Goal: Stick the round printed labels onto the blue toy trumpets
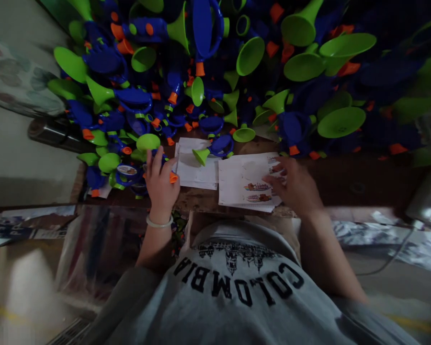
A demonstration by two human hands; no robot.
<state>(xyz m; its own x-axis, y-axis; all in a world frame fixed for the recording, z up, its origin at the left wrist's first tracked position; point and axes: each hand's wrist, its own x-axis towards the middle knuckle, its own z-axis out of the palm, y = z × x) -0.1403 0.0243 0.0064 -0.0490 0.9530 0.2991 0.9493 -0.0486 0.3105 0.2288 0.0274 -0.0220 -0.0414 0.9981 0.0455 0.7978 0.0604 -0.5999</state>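
My left hand (pixel 162 186) reaches forward, fingers curled around a toy trumpet (pixel 173 178). My right hand (pixel 297 186) angles inward over the sticker sheet (pixel 239 179), fingers bent; whether they pinch, I can't tell.

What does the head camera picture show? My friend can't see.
A person's right hand is at a sticker sheet, the left hand at a toy trumpet. Beyond lies a big heap of blue, green and orange trumpets.

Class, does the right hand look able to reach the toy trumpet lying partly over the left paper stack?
Probably yes: only the flat sticker sheets seem to lie between the right hand and the toy trumpet, with nothing tall in the way.
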